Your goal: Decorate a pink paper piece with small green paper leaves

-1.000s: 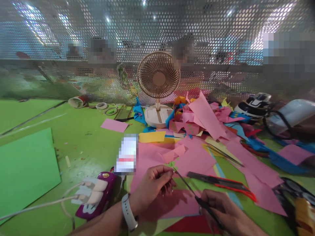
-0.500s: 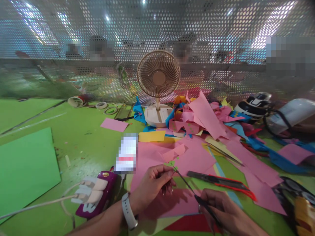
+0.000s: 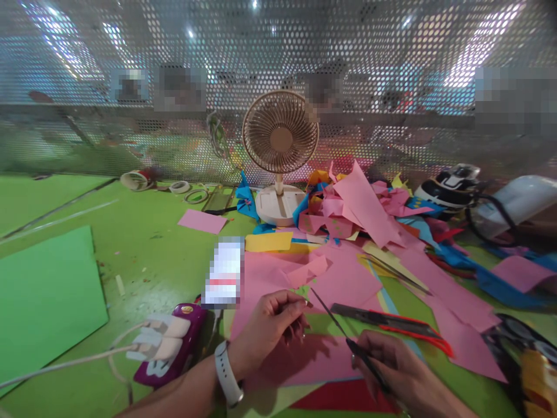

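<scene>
My left hand (image 3: pixel 282 316) is closed in a pinch above pink paper (image 3: pixel 324 357). Whatever lies between its fingertips is too small or hidden to make out. Small green paper bits (image 3: pixel 306 289) show just beyond those fingertips. In my right hand (image 3: pixel 387 366) is a dark, slender pair of scissors (image 3: pixel 328 312), seen nearly edge-on. Its tip points up and left, close to my left fingertips but a little apart from them. A red and black utility knife (image 3: pixel 391 325) lies just beyond my right hand.
A fan (image 3: pixel 281 139) stands at the back before a perforated metal screen. Coloured paper scraps (image 3: pixel 361 203) are heaped to its right. Left of my hands are a phone (image 3: pixel 224 273) and a purple power strip (image 3: pixel 187 325) with plugs and cables. Green sheet (image 3: pixel 47 302) lies far left.
The scissors' tip has shifted slightly up and away from my left fingertips. My left hand has barely moved.
</scene>
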Action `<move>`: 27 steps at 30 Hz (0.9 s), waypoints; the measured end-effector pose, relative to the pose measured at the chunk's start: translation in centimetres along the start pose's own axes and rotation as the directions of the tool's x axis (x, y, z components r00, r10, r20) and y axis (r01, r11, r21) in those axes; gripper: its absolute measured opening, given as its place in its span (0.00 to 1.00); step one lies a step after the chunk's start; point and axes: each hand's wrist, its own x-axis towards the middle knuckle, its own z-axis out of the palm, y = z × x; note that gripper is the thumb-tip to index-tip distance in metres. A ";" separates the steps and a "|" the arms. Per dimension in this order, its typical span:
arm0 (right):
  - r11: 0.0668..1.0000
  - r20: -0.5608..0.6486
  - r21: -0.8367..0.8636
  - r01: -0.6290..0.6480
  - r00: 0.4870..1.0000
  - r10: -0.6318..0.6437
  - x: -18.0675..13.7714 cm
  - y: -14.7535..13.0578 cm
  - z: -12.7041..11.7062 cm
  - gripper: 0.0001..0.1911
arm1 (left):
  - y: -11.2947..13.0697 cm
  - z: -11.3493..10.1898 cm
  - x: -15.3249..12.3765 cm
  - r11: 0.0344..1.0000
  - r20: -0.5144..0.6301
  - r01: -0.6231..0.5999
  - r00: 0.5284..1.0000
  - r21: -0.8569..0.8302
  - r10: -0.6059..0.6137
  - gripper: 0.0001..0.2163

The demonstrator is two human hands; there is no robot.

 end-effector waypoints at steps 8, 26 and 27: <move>1.000 0.031 0.012 0.011 0.999 -0.011 -0.4 -0.4 0.4 0.24 | -0.2 0.0 0.0 0.999 0.000 -0.022 1.000 -0.046 0.022 0.13; 1.000 0.109 -0.013 -0.003 0.994 0.004 0.0 0.5 -0.1 0.22 | -0.9 -0.1 0.1 0.998 0.071 -0.054 0.996 -0.039 0.057 0.12; 1.000 0.110 -0.006 -0.004 0.994 0.005 0.0 0.6 -0.1 0.22 | -0.9 -0.1 0.1 0.998 0.071 -0.059 0.996 -0.037 0.061 0.12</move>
